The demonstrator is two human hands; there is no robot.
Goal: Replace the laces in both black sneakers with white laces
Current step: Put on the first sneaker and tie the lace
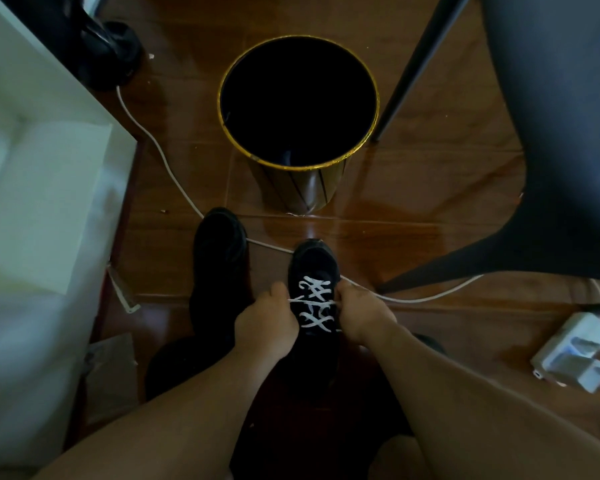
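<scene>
Head view, looking down: we see two black sneakers standing side by side on a glossy brown wood floor point(413, 202). The right sneaker point(314, 271) carries a white lace point(316, 303) crossed several times over its tongue, toe pointing away from us. The left sneaker point(219, 268) sits just beside it, a little further forward; it is so dark that we cannot tell whether it holds any lace. Our left hand point(265, 323) pinches the lace at the left edge of the right sneaker, fingers curled round it, and our right hand point(362, 317) grips the lace at the right edge, so that one strand runs taut between the two hands across the middle of the lacing. Both forearms reach in from the lower edge. Beyond the sneakers stands a round black bin point(298, 109) with a gold rim, open at the top. A white cable point(160, 150) runs across the floor from the upper left, passes behind both toes and continues to the right. A white cabinet point(32, 150) fills the left side, a dark chair point(551, 133) the upper right, and a white power adapter point(575, 351) lies on the floor at the right edge.
</scene>
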